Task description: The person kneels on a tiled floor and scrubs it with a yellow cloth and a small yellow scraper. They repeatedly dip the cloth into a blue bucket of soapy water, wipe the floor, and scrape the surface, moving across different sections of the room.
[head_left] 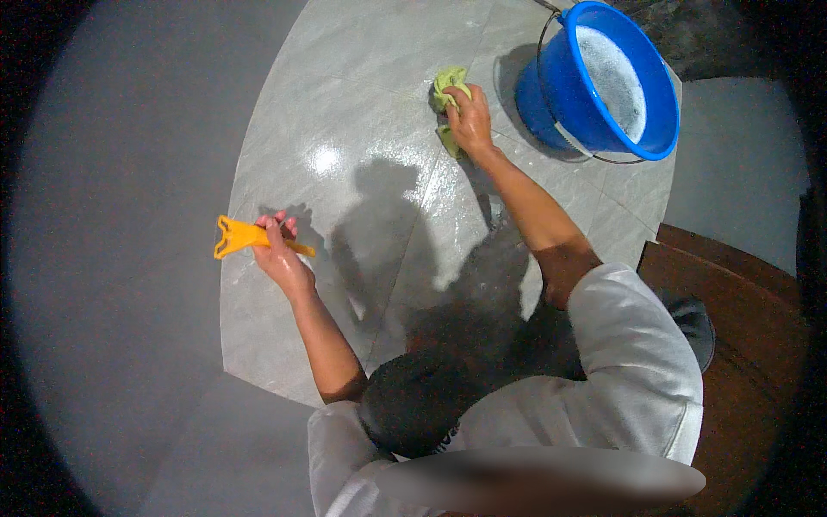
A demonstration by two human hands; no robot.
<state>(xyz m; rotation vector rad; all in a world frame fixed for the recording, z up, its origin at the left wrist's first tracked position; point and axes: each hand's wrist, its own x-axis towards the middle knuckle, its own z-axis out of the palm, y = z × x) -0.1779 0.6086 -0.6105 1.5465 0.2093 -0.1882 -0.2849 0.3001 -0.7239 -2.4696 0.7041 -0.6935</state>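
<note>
My left hand (282, 258) is closed around the handle of a yellow-orange scraper (237, 239), whose wide head points left. It is held over the left edge of the grey tiled floor (345, 112). Farther off and to the right, my right hand (470, 121) grips a crumpled yellow-green cloth (450, 86) against the wet tiles. Part of the cloth hangs below the fingers. Just right of that hand stands a blue bucket (560, 95) with white suds (613, 82) inside. Its wire handle leans down along the near side.
Brown wooden boards (732, 319) lie at the right, beside a smooth grey surface (732, 164). A plain grey wall (121, 233) borders the tiles on the left. My knees are bent close in front of me, and my shadow falls across the shiny wet tiles.
</note>
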